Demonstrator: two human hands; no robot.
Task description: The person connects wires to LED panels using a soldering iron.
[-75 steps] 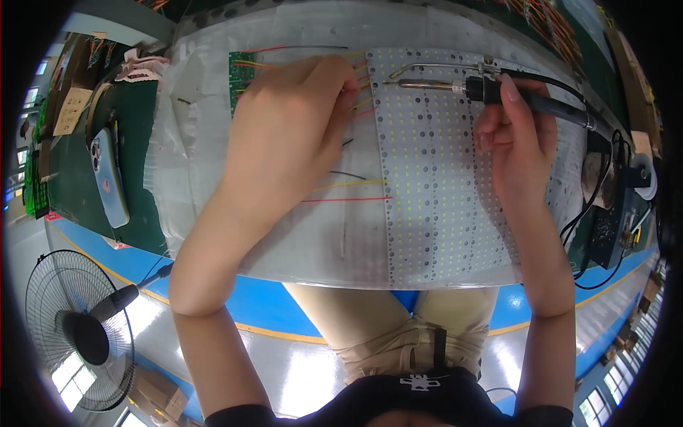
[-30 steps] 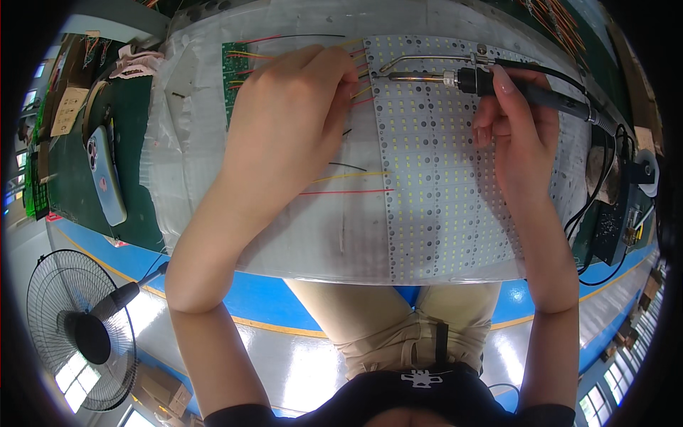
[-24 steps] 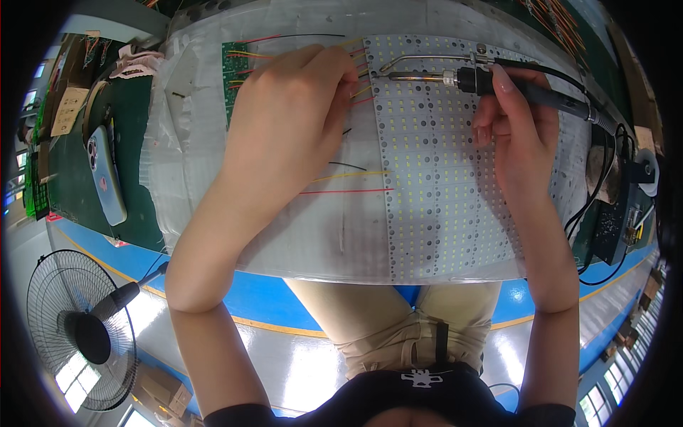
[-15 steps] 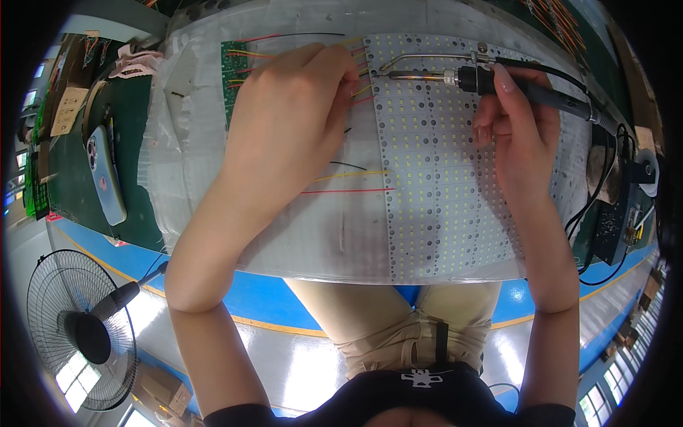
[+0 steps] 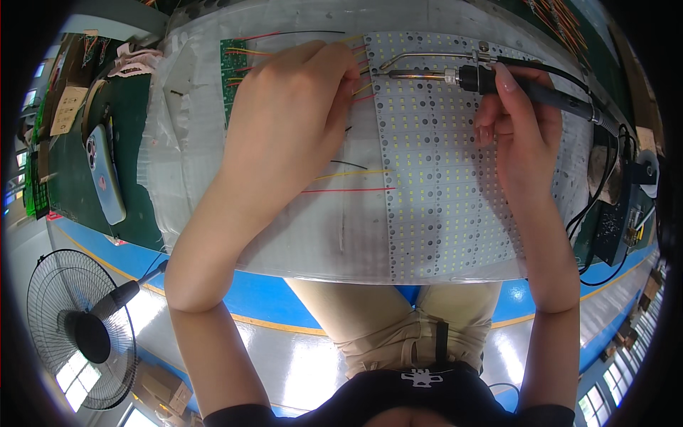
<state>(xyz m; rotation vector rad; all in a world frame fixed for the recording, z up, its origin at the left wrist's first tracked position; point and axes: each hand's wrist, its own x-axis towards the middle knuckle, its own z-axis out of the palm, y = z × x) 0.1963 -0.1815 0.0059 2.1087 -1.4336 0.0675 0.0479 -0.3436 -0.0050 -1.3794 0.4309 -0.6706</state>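
My right hand [image 5: 523,117] is closed round a soldering iron [image 5: 491,82] with a thin metal feed tube [image 5: 434,55] fixed alongside it. The iron's tip lies at the left edge of a white LED panel [image 5: 455,192] dotted with small yellow chips. My left hand [image 5: 292,114] is bent over the wires just left of that edge, its fingers pinched on a thin wire [image 5: 363,72] close to the tip. The fingertips are partly hidden. Partly covered by this hand, a green circuit board [image 5: 231,53] has red, yellow and black wires running from it.
Loose red wire [image 5: 348,191] and yellow wire [image 5: 356,173] reach the panel lower down. A phone [image 5: 105,174] lies on the green mat at left. Black cables [image 5: 594,192] hang beside the black stand at right. A fan [image 5: 92,334] is at lower left.
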